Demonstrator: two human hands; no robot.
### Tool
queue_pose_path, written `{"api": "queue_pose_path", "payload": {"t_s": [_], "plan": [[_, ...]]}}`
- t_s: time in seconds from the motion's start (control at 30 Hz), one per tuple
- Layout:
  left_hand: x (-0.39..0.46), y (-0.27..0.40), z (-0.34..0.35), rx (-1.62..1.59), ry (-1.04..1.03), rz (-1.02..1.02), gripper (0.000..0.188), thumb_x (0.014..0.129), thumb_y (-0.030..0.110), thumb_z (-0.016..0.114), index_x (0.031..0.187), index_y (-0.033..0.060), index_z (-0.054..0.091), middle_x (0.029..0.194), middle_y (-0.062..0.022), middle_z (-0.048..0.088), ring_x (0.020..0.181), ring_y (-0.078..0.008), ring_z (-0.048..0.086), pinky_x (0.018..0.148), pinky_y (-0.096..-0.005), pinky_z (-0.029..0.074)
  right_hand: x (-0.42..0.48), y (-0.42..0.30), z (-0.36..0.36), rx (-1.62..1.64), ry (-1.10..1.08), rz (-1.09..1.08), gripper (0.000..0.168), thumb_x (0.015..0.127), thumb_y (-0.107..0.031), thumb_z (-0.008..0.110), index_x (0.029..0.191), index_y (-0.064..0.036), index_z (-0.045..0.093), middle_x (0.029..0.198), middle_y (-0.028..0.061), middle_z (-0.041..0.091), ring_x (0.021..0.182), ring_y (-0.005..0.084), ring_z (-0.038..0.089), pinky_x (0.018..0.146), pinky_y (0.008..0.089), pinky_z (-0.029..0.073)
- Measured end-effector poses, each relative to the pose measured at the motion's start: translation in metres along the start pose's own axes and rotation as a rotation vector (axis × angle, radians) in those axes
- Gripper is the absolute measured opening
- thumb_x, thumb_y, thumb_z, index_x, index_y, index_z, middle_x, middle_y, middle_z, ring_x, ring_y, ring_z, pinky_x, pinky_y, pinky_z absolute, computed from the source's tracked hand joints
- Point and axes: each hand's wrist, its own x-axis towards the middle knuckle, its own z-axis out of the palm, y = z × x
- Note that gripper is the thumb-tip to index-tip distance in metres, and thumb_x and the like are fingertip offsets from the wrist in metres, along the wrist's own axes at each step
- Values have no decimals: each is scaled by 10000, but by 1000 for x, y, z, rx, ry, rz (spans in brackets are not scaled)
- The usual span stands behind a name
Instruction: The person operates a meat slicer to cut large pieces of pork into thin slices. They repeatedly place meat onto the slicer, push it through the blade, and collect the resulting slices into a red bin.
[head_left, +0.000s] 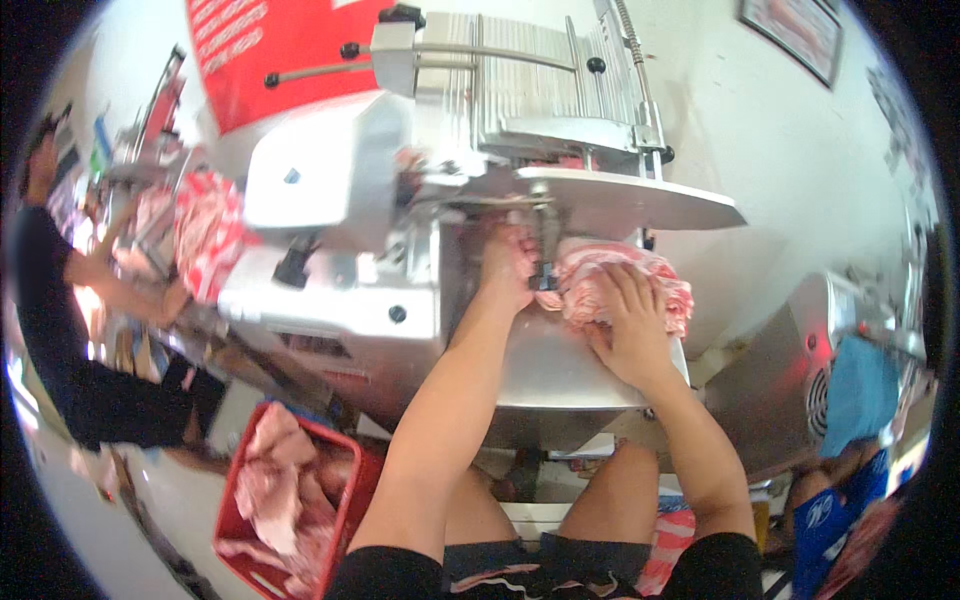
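Note:
A metal meat slicer (480, 67) stands before me, its lower tray (570, 379) bare towards me. On the tray's right side lies a thick folded pile of thinly sliced, pink-and-white meat (574, 274). My right hand (634, 319) grips this pile from above, fingers over its top and thumb on the near side. My left hand (510, 262) reaches in under the slicer's carriage, left of a dark-tipped metal post (544, 247). Some pink meat shows by its fingers, but blur and shadow hide whether they hold it.
A red plastic crate (356, 480) with large raw meat pieces (277, 480) stands low at the left. Further left, a person in dark clothes (52, 315) works beside red-and-white bags (206, 232). A second metal machine (772, 382) with a blue cloth (862, 390) stands at the right.

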Motion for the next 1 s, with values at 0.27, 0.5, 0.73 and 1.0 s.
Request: {"api": "queue_pose_path", "payload": {"t_s": [0.27, 0.5, 0.73, 1.0], "plan": [[-3, 5, 4, 19, -125, 249, 266, 1031, 397, 626, 1043, 134, 585, 913, -18, 596, 842, -188, 607, 726, -354, 512, -3, 2, -3, 25, 14, 19, 748, 842, -421, 770, 1460, -80, 521, 1510, 148, 508, 1449, 367, 415, 1208, 606, 255], [-2, 8, 10, 100, 145, 267, 252, 994, 317, 687, 1182, 158, 635, 1108, 29, 660, 1093, -173, 591, 995, -432, 440, -5, 4, -4, 51, 69, 2, 717, 851, -419, 755, 1449, -84, 544, 1488, 152, 532, 1439, 362, 426, 1207, 589, 257], [8, 10, -2, 191, 140, 205, 239, 992, 357, 689, 1072, 147, 610, 966, -19, 614, 973, -228, 636, 847, -473, 543, -6, 1, -7, 70, 83, 6, 744, 828, -387, 770, 1454, -66, 529, 1477, 173, 532, 1432, 376, 423, 1200, 587, 262], [-9, 11, 9, 45, 57, 49, 229, 990, 375, 639, 910, 165, 601, 839, -32, 613, 826, -249, 607, 765, -426, 540, 58, -54, 30, -19, 70, -50, 642, 893, -279, 682, 1449, -7, 511, 1396, 188, 592, 1380, 367, 503, 1218, 604, 267]]}}
